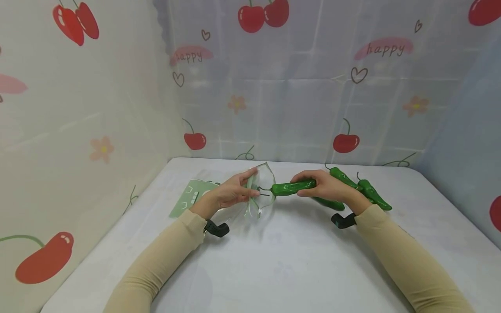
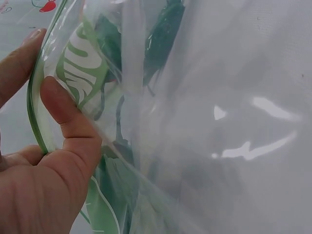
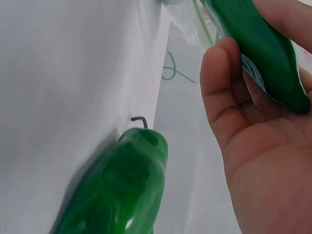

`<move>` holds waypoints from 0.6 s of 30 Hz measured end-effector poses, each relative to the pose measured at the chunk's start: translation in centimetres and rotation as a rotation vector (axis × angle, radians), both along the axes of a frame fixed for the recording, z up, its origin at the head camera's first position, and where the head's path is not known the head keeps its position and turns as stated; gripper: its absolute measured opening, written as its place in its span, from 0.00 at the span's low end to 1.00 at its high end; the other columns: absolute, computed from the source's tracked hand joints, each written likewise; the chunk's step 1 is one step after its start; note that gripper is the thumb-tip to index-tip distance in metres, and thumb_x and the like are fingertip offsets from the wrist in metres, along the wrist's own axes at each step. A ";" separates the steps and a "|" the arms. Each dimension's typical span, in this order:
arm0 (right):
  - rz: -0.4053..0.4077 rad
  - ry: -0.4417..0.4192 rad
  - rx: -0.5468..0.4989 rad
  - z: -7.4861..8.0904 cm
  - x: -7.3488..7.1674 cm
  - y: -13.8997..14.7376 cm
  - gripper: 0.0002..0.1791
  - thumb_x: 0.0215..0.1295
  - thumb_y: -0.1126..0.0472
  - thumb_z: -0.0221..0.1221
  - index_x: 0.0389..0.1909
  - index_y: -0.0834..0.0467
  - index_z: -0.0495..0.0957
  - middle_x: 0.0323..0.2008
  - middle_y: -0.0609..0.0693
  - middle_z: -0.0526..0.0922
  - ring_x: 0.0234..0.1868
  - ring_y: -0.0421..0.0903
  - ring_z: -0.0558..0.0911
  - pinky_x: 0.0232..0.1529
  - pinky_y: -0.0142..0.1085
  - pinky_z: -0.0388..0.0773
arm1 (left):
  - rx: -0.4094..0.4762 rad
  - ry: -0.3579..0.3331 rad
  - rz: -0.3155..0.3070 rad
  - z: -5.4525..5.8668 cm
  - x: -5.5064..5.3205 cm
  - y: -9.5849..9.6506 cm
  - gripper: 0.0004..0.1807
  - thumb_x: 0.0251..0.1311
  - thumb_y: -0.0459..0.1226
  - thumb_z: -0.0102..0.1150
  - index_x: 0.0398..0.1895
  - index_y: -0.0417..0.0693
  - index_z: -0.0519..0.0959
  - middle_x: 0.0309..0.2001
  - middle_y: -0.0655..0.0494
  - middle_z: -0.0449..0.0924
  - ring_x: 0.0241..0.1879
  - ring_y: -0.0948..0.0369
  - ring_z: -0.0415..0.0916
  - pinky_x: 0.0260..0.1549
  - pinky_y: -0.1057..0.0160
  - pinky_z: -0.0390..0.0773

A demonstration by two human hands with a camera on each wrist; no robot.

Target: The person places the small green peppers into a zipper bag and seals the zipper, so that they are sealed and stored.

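Observation:
My left hand (image 1: 232, 191) pinches the green-edged rim of a clear plastic zip bag (image 1: 267, 169) between thumb and fingers. In the left wrist view, green printing shows on the bag (image 2: 80, 63), and dark green shapes with thin stems appear through its film. My right hand (image 1: 322, 184) grips a glossy green chili pepper (image 1: 287, 188) by its blunt end, the stem pointing left into the bag's mouth. In the right wrist view, thumb and fingers lie around this pepper (image 3: 265, 53). Below the right hand, another green pepper (image 1: 332, 204) lies on the table.
Two more green peppers (image 1: 344, 177) (image 1: 373, 194) lie to the right, behind my right wrist. A green printed panel (image 1: 187, 199) lies flat left of my left hand. The white table (image 1: 274, 269) meets a cherry-patterned curtain (image 1: 289, 108) at the back and sides.

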State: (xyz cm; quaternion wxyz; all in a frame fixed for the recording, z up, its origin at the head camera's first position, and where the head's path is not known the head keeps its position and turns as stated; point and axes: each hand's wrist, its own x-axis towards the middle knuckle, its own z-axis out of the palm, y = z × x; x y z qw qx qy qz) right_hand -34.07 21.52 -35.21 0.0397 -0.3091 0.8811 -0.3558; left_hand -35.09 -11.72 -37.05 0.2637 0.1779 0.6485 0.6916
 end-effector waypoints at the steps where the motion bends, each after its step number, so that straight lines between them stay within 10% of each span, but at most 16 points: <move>1: 0.005 0.000 -0.004 -0.1 0.0 -0.1 0.20 0.65 0.56 0.70 0.58 0.48 0.83 0.55 0.47 0.85 0.53 0.48 0.79 0.56 0.44 0.77 | 0.002 -0.002 0.000 0.0 0.0 0.0 0.55 0.64 0.21 0.61 0.85 0.56 0.41 0.85 0.64 0.36 0.81 0.46 0.45 0.43 0.66 0.81; 18: 0.019 -0.041 -0.004 -0.8 -0.6 -2.0 0.21 0.65 0.55 0.70 0.58 0.49 0.82 0.54 0.48 0.84 0.52 0.48 0.78 0.56 0.44 0.76 | -0.009 -0.001 0.018 -0.2 0.0 0.0 0.55 0.63 0.22 0.63 0.85 0.57 0.43 0.85 0.65 0.38 0.81 0.50 0.45 0.42 0.66 0.81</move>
